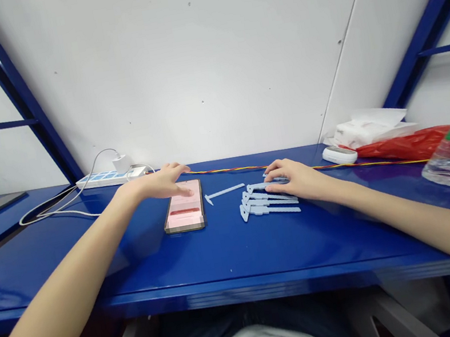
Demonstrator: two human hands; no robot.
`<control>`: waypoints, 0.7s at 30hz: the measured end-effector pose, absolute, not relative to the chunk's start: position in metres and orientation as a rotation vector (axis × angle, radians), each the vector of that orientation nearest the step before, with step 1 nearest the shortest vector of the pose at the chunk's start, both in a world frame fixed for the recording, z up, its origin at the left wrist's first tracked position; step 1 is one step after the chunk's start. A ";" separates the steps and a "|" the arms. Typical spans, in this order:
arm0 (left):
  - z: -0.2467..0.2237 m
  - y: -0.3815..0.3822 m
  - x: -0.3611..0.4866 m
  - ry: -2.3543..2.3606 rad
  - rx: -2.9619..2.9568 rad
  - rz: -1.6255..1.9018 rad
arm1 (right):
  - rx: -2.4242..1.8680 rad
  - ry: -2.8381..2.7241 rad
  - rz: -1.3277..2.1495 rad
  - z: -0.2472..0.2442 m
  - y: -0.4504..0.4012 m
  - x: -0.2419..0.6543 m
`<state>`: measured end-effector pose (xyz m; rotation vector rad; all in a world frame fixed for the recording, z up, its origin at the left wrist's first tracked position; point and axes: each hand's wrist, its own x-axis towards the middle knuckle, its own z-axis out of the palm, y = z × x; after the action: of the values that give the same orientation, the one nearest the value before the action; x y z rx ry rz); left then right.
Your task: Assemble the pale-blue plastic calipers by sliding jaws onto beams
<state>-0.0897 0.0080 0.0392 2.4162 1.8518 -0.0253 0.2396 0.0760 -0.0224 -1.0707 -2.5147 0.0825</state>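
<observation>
Blue painted-metal counter (240,253): open left grip (164,182) over a smartphone (183,213), apparently positioned for tapping; open right grip (292,180) rests unclamped on pale-blue plastic strips (270,202), seemingly ranked side by side for easy picking.

L hand (162,183) & R hand (295,180) palm-down (both open)

plastic t-piece (224,193) lies in gap between phone (183,213) and strips (268,202)
</observation>
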 end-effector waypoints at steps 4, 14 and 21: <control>0.038 0.015 -0.102 1.888 2.420 0.010 | -1.056 -2.535 0.103 -0.024 0.079 0.241; 0.029 0.028 -0.107 1.902 2.400 0.152 | -1.051 -2.590 0.075 -0.021 0.077 0.242; 0.022 0.039 -0.108 1.897 2.448 0.202 | -1.119 -2.591 0.067 -0.018 0.079 0.245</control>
<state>-0.1075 0.0394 0.0224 2.4481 1.8972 0.2024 0.2450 0.0785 -0.0179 -1.1191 -2.5908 0.0673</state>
